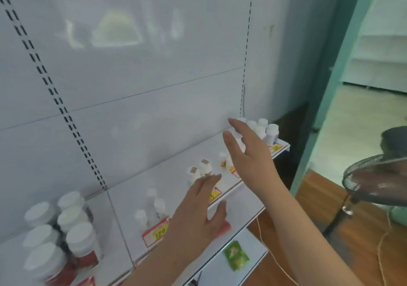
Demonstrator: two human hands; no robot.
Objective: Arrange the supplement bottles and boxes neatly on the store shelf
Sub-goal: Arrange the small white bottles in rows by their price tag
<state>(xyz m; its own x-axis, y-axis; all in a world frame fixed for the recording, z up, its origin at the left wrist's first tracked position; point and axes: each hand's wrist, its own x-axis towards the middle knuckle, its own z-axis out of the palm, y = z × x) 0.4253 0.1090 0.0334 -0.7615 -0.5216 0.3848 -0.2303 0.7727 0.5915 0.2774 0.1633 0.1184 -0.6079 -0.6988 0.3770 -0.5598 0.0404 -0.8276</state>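
Shelf point(176, 182): white, against a pale slotted back panel.
Bottles point(199, 171): white-capped, standing along the shelf.
Left hand point(198, 215): fingers spread, empty, over the shelf's front edge.
Right hand point(248, 153): fingers straight, empty, above the shelf.
Fan point(378, 180): right of the shelf, on wood flooring.

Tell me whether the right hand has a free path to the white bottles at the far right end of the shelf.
Probably yes. The right hand is open and holds nothing, raised just left of the white bottles, and nothing stands between them on the shelf.
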